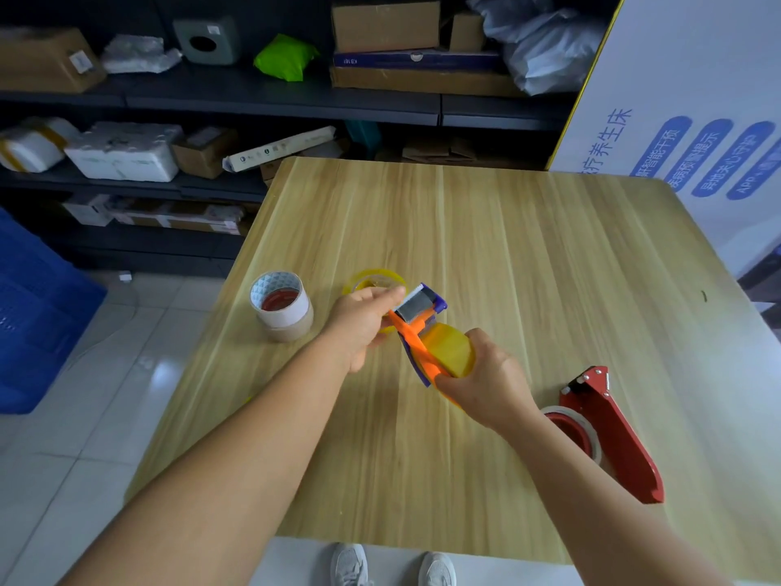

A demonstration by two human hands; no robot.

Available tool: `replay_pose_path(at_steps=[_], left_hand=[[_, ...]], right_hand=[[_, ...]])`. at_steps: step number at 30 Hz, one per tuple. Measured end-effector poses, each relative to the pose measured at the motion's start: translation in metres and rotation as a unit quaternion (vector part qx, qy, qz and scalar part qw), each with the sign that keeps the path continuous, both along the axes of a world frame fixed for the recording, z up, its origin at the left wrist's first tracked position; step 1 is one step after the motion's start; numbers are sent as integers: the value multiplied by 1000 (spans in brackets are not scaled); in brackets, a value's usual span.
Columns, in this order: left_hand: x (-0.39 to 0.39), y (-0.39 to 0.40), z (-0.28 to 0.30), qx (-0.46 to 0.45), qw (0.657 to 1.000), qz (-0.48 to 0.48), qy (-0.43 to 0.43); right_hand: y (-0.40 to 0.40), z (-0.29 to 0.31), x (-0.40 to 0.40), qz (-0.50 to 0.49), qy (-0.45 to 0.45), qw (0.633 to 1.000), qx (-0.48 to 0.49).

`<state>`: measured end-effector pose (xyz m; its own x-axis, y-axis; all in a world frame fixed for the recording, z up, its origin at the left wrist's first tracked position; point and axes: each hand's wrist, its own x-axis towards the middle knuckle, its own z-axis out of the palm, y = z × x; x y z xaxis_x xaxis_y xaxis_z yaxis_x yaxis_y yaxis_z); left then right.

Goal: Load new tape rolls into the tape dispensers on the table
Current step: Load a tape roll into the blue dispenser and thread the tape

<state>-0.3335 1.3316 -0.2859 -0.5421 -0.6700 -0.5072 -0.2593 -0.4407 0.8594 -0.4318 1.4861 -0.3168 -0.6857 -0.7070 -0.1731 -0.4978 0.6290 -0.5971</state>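
An orange and purple tape dispenser (416, 332) is held above the middle of the wooden table (528, 255), with a yellow tape roll (450, 348) seated in it. My right hand (486, 382) grips the dispenser at the roll end. My left hand (363, 323) pinches its metal cutter end with fingers and thumb. Behind my left hand a yellow tape roll (374, 279) lies flat on the table. To the left, two rolls stand stacked (282, 306), a white one on a brown one. A red dispenser (613, 433) with a roll in it lies at the right.
Dark shelves (274, 99) with cardboard boxes and parcels stand beyond the table's far edge. A blue crate (34, 315) sits on the tiled floor at the left. A white printed board (697, 120) leans at the right. My shoes show below the near edge.
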Motion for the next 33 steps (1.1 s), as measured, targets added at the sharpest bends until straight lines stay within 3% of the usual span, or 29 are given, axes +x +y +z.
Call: replay_pose_path(at_steps=[3,8,10,13,17,23,27,33], left_hand=[[-11,3,2,-75,996,39,-5],[-19,3,13,-170,985,29,-10],[-22,3,20,-209,977,34,-10],[-28,8,32,-273,962,12,-5],[-32,10,47,-377,925,-40,-9],[-29,-1,73,-474,879,-47,14],[-34,-8,89,-479,876,-45,33],[-36,-12,96,-434,899,-26,53]], right_hand=[[-1,3,4,-3,-33,999,-7],[-6,23,2,-25,-217,975,-29],[-10,28,6,-62,-246,966,-52],[-19,31,16,-104,-205,969,-88],[-26,33,19,-84,-134,983,-90],[-21,37,6,-54,-120,988,-80],[-19,35,2,-53,-137,985,-86],[-18,32,0,-40,-166,982,-85]])
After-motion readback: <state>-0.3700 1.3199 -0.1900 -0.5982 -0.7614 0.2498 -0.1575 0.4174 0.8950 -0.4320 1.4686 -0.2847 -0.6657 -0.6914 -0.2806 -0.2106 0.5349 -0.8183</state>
